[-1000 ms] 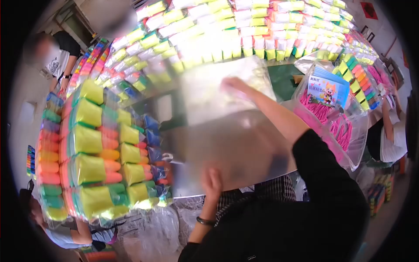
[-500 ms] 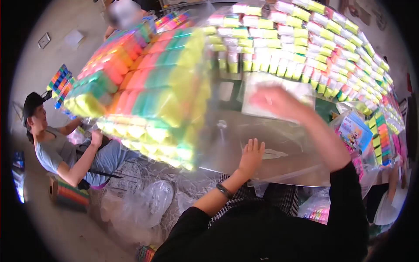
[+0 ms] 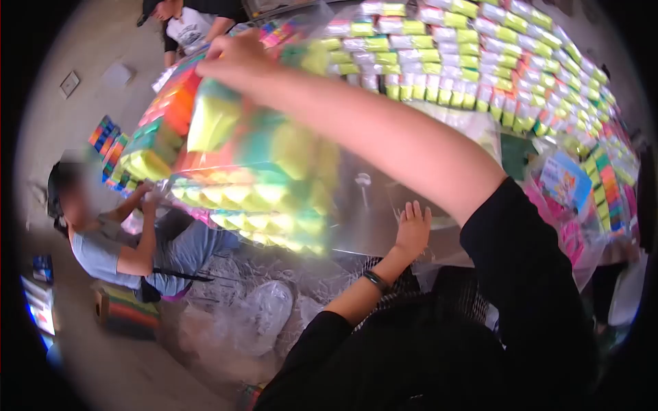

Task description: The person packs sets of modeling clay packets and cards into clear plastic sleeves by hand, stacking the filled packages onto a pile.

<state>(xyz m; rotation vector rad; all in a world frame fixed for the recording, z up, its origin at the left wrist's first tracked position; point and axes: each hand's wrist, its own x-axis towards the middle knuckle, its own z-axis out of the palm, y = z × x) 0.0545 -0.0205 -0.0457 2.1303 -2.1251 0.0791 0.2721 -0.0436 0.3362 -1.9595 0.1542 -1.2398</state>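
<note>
My right hand (image 3: 236,58) reaches across to the big stack of colourful packs (image 3: 274,185) at the left of the table. Its fingers are closed on the top of a multicoloured pack (image 3: 214,123), whose near end is yellow with green above. What the packs contain I cannot make out. My left hand (image 3: 413,229) lies flat with fingers stretched out on the clear plastic (image 3: 384,219) over the brown tabletop, holding nothing. A white sheet (image 3: 473,127) lies beyond it, partly hidden by my right forearm.
Rows of yellow-ended packs (image 3: 439,61) cover the table's far side. A blue printed card (image 3: 565,179) sits among bagged packs at right. One person (image 3: 113,240) sits at left, another (image 3: 195,27) is at the back. Crumpled clear plastic (image 3: 264,315) lies on the floor.
My right hand has moved left from above the white sheet to the stack and closed on a pack there. My left hand stays flat on the table.
</note>
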